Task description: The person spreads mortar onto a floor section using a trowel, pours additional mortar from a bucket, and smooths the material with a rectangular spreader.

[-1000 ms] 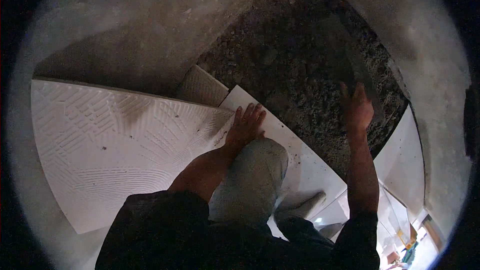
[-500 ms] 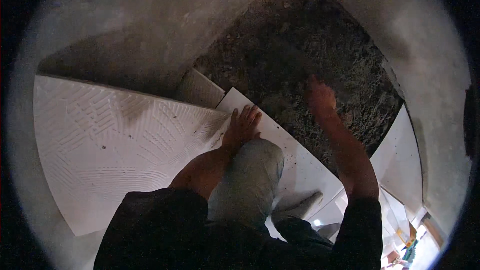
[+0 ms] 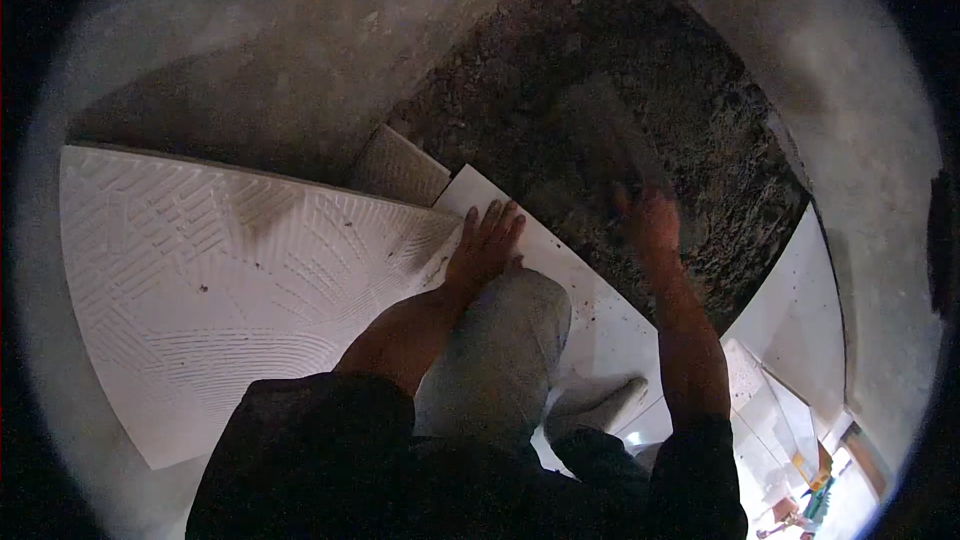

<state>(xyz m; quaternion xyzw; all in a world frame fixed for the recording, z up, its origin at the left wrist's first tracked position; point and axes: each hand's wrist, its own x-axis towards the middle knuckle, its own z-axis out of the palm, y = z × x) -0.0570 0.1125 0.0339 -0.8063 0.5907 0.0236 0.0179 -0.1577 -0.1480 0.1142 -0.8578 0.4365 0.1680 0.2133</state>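
Observation:
My left hand [image 3: 485, 245] lies flat, fingers apart, on a white floor tile [image 3: 600, 315], just beyond my bent knee. Over the bed of dark, crumbly mortar [image 3: 500, 90], my right hand [image 3: 652, 225] is closed around what looks like the handle of a trowel. The trowel's flat grey blade [image 3: 605, 125] shows faintly, reaching up and to the left from the hand; dim light and motion blur its outline. To my left is a large tile [image 3: 230, 290] with its ridged, comb-marked face up, close to my left forearm.
A smaller piece of tile [image 3: 405, 168] rests by the mortar's left corner. Bare grey walls [image 3: 850, 90] border the mortar. Another white tile [image 3: 795, 300] lies at its right edge. Bright clutter with a green item [image 3: 818, 505] sits at lower right.
My right hand has drawn back slightly toward me, and the trowel blade now shows over the mortar. My left hand stays on the tile.

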